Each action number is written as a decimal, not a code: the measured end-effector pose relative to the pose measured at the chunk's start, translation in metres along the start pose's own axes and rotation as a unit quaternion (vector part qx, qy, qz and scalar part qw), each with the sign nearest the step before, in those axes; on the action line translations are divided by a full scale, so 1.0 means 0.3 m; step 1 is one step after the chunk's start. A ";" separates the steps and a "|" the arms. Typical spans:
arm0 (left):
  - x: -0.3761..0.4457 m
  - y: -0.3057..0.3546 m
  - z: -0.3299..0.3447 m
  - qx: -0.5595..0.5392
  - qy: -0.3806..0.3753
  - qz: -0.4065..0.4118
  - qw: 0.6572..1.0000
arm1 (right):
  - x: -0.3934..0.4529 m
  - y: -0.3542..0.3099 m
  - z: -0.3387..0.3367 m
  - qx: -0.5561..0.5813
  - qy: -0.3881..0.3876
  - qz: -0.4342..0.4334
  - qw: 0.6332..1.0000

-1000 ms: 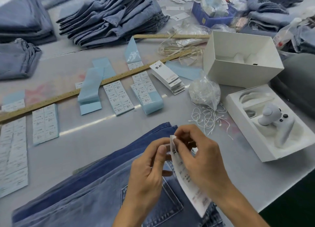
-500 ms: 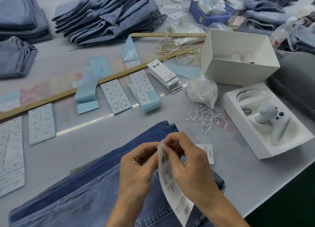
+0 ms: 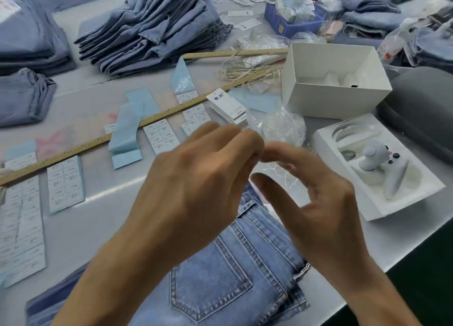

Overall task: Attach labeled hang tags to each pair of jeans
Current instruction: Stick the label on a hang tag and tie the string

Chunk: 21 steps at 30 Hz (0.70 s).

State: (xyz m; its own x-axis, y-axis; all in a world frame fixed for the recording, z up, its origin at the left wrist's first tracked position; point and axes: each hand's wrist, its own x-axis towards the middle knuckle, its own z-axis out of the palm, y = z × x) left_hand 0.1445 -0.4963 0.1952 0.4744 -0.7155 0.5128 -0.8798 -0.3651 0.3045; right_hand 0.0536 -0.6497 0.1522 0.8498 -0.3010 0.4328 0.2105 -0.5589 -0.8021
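Note:
A pair of blue jeans (image 3: 232, 276) lies back pocket up at the table's near edge. Above it, my left hand (image 3: 196, 186) and my right hand (image 3: 318, 203) are raised, and their fingertips meet in a blur over the waistband. My left fingers are curled; my right thumb stands apart from its fingers. Whether a string or tag sits between them cannot be told, and no tag shows in my hands. A stack of white hang tags (image 3: 228, 105) lies beyond them, beside a clear bag of strings (image 3: 282, 127) and loose strings (image 3: 279, 173).
Sheets of size labels (image 3: 161, 135) and blue backing strips lie along a wooden ruler (image 3: 73, 149). A white box (image 3: 331, 80) and a tray holding a white controller (image 3: 377, 168) stand at right. Folded jeans piles (image 3: 152, 26) and a blue bin (image 3: 291, 24) fill the back.
Both hands rose from the waistband and moved away from me. The long white tag they held is out of sight. The view has shifted closer to the jeans' pocket.

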 end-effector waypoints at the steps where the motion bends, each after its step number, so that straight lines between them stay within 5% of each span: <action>1: 0.018 0.008 0.001 -0.020 -0.005 -0.004 1.000 | 0.014 -0.005 -0.009 0.008 0.007 0.000 1.000; 8: 0.001 0.019 0.106 -0.136 0.023 -0.044 0.989 | 0.027 0.072 -0.086 -0.029 -0.011 -0.063 0.998; 12: -0.051 -0.025 0.235 -0.172 0.053 -0.155 0.971 | -0.043 0.165 -0.087 0.062 -0.053 0.129 0.988; 16: -0.173 -0.077 0.428 -0.178 -0.095 -0.319 0.926 | -0.098 0.226 -0.098 0.095 0.011 0.216 0.972; 19: -0.217 -0.098 0.525 -0.097 -0.253 -0.325 0.906 | -0.103 0.236 -0.115 0.131 0.034 0.227 0.964; 21: -0.208 -0.101 0.543 -0.103 -0.242 -0.346 0.901 | -0.097 0.234 -0.115 0.162 0.044 0.248 0.954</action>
State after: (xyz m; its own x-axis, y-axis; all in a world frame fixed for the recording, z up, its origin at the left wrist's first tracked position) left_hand 0.1366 -0.5375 0.0232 0.7935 -0.5538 -0.2522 -0.3311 -0.7406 0.5847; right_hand 0.0270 -0.7069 0.0975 0.8424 -0.5387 -0.0111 -0.0559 -0.0670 -0.9962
